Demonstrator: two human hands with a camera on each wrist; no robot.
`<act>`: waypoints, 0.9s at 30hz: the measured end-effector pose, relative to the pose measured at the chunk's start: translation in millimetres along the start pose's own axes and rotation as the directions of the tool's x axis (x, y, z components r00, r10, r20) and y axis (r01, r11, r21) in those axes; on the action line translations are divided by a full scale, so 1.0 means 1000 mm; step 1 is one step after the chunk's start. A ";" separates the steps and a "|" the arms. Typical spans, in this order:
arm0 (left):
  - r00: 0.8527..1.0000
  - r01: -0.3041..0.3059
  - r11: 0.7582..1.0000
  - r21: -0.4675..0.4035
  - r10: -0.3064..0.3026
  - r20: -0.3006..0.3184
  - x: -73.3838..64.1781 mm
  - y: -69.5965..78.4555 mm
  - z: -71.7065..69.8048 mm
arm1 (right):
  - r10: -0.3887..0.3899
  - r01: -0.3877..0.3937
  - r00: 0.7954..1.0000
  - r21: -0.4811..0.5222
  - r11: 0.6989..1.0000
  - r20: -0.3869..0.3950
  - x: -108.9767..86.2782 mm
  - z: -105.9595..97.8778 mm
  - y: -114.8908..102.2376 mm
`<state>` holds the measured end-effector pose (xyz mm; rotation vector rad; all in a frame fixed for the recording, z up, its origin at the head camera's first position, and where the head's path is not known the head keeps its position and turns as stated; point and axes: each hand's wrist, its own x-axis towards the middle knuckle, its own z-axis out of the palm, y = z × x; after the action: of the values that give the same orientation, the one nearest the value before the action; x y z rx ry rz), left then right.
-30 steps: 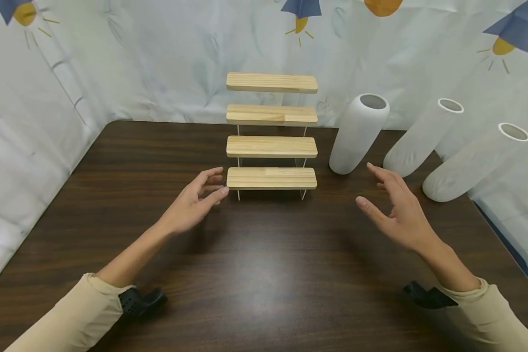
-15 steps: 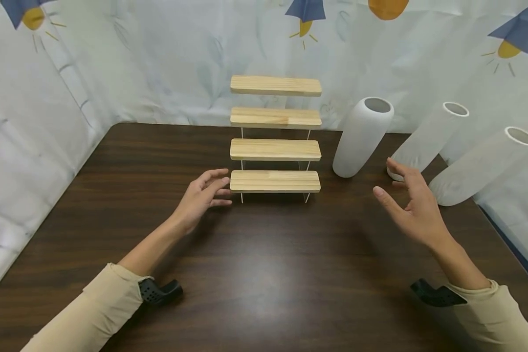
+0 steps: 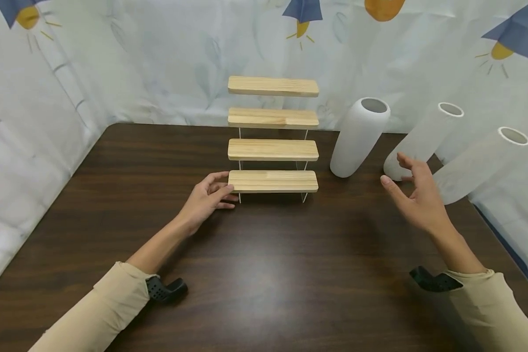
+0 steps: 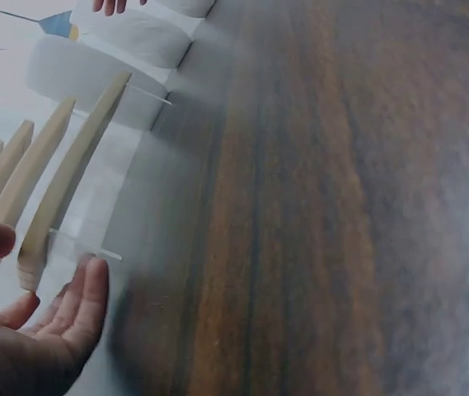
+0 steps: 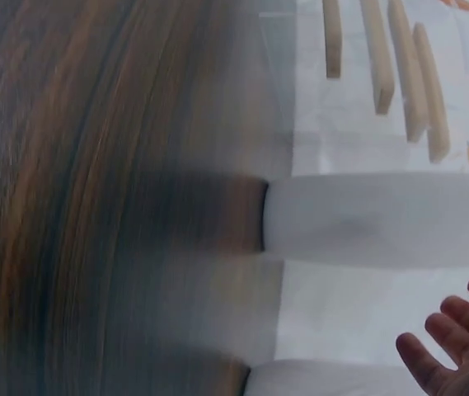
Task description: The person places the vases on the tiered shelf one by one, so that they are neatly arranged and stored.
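A four-tier display riser point(image 3: 273, 182) with pale wooden steps and clear legs stands at the back middle of the table. My left hand point(image 3: 207, 199) is at the left end of its lowest step; the thumb overlaps the step's corner. In the left wrist view the left fingers point(image 4: 86, 301) reach below that step, beside a clear leg, loosely extended. My right hand point(image 3: 422, 195) is raised in front of two white vases, thumb and fingers spread with nothing between them. Three tall white vases stand right of the riser: the left one point(image 3: 358, 139), the middle one point(image 3: 422, 137) and the right one point(image 3: 477, 166).
The dark wooden table point(image 3: 264, 274) extends in front of the riser. A white patterned curtain point(image 3: 158, 63) hangs behind the table and along both sides. The right vase is close to the table's right edge.
My left hand has come in to the lowest step's left end, its thumb now over the corner. My right hand has moved right, toward the middle and right vases. Riser and vases stay put.
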<state>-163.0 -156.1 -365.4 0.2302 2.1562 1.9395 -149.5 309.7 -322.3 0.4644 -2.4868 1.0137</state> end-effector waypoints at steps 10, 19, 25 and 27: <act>1.000 0.004 1.000 -0.007 -0.004 0.001 0.005 -0.008 0.000 | 0.135 -0.136 0.985 -0.004 0.991 -0.103 0.004 -0.010 0.014; 1.000 -0.030 0.999 -0.042 0.030 -0.004 0.004 -0.013 -0.002 | 0.227 -0.232 0.959 -0.009 0.973 -0.170 -0.007 -0.026 0.024; 0.999 -0.034 0.998 -0.057 0.034 0.005 0.005 -0.015 -0.003 | 0.285 -0.296 0.938 -0.027 0.955 -0.199 -0.023 -0.044 0.032; 0.999 -0.038 0.997 -0.063 0.038 0.006 0.006 -0.014 -0.003 | 0.309 -0.325 0.920 -0.027 0.945 -0.242 -0.028 -0.051 0.035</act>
<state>-169.2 -158.6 -379.9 0.2687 2.0969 2.0201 -128.8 373.9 -323.2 -0.0844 -2.4152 1.0314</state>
